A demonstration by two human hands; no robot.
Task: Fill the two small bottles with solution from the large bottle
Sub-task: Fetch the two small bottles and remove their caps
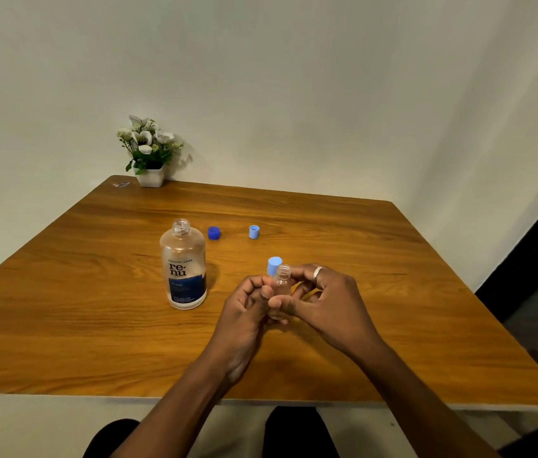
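The large clear bottle point(183, 269) with a blue label stands uncapped, left of centre on the wooden table point(96, 325). Its dark blue cap point(214, 233) lies just behind it. A small clear bottle point(282, 281) is open and upright between both hands. My left hand point(244, 312) holds it from the left with curled fingers and thumb. My right hand point(323, 299) grips it from the right. A light blue cap point(254, 232) lies farther back. Another light blue cap point(274, 265) shows right behind the held bottle; what is under it is hidden.
A white pot of artificial flowers point(150, 153) stands at the table's far left corner against the wall. The table's near edge point(261, 401) runs just above my knees. A dark floor strip lies off the right side.
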